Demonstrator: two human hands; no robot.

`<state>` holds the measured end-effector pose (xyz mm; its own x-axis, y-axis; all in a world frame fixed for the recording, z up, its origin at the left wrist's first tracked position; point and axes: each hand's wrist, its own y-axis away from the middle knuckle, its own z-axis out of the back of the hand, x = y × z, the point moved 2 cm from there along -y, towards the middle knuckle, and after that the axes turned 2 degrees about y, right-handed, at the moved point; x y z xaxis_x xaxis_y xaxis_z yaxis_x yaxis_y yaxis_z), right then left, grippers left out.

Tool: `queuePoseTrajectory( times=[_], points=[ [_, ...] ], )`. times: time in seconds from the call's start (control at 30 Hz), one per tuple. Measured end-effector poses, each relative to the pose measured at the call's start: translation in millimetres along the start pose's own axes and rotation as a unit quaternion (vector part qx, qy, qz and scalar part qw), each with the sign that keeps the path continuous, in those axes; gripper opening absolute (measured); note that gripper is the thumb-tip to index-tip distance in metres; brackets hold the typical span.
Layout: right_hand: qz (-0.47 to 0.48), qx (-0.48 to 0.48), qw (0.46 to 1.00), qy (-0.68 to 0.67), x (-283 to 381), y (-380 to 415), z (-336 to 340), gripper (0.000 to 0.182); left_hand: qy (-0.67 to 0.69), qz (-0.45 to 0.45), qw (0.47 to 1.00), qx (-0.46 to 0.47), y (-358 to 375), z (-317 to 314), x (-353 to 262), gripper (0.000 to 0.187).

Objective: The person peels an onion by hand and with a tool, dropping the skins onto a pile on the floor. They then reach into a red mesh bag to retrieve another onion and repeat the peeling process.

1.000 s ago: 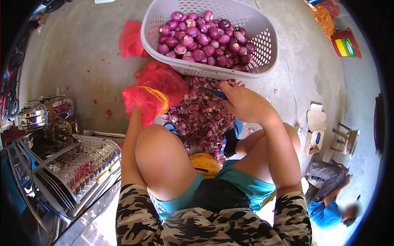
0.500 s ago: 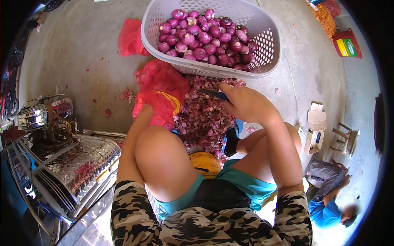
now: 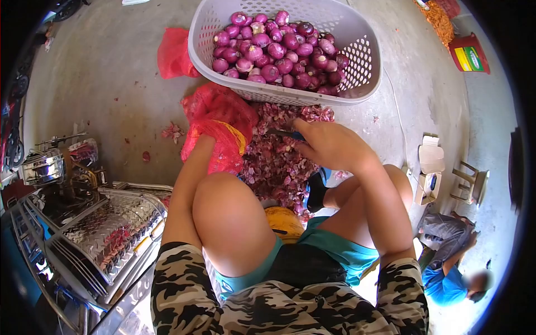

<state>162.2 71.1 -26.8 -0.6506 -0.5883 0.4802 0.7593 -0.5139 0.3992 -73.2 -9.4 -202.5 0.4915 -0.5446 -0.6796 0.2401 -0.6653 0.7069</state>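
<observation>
My left hand (image 3: 206,140) reaches into a red mesh bag (image 3: 220,114), which has a yellow band at its mouth. The netting hides the fingers, so what they hold, if anything, does not show. My right hand (image 3: 334,144) is closed around the handle of a knife (image 3: 286,134), its dark blade pointing left above a heap of onion skins (image 3: 276,162). Beyond both hands stands a grey perforated plastic basket (image 3: 223,81) holding many peeled red onions (image 3: 279,51).
Another red mesh bag (image 3: 174,54) lies left of the basket. Metal sidecar framework (image 3: 106,223) stands at left. Right are an open cardboard box (image 3: 431,159), a small wooden stool (image 3: 469,184), a red bucket (image 3: 470,54) and a person in blue (image 3: 445,285).
My left hand has gone a little farther into the mesh bag, up and to the right. The knife in my right hand has shifted slightly left and down. The view has moved slightly.
</observation>
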Motion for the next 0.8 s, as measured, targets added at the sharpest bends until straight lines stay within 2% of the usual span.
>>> queuePoseTrajectory(
  times=[0.2, 0.37, 0.5, 0.6, 0.7, 0.77, 0.8],
  points=[
    [0.011, -0.016, 1.000, 0.005, 0.1, 0.5, -0.9, 0.033, -0.078, 0.003, 0.997, -0.003, -2.7, 9.2, 12.7, 0.043],
    [-0.026, 0.031, 0.999, -0.001, 6.1, 1.1, 8.1, 0.031, -0.181, 0.013, 0.983, -0.003, 6.6, 26.8, 33.1, 0.044],
    [-0.010, -0.001, 1.000, -0.019, -1.3, 5.0, 8.6, 0.033, -0.297, 0.021, 0.954, 0.015, 22.4, 48.2, 52.5, 0.044],
    [-0.024, 0.012, 1.000, -0.010, 0.1, 9.1, 16.0, 0.034, -0.402, 0.016, 0.915, 0.039, 36.9, 68.5, 63.4, 0.044],
    [-0.019, 0.013, 1.000, -0.010, -0.1, 11.8, 19.9, 0.035, -0.477, -0.006, 0.877, 0.059, 49.7, 88.6, 57.3, 0.044],
    [-0.008, -0.003, 1.000, -0.018, -1.2, 15.2, 19.4, 0.035, -0.489, -0.032, 0.871, 0.045, 59.9, 114.0, 42.3, 0.044],
    [-0.002, -0.011, 1.000, -0.021, -1.7, 16.6, 19.6, 0.035, -0.447, -0.044, 0.893, 0.015, 66.1, 130.5, 29.5, 0.044]
  ],
)
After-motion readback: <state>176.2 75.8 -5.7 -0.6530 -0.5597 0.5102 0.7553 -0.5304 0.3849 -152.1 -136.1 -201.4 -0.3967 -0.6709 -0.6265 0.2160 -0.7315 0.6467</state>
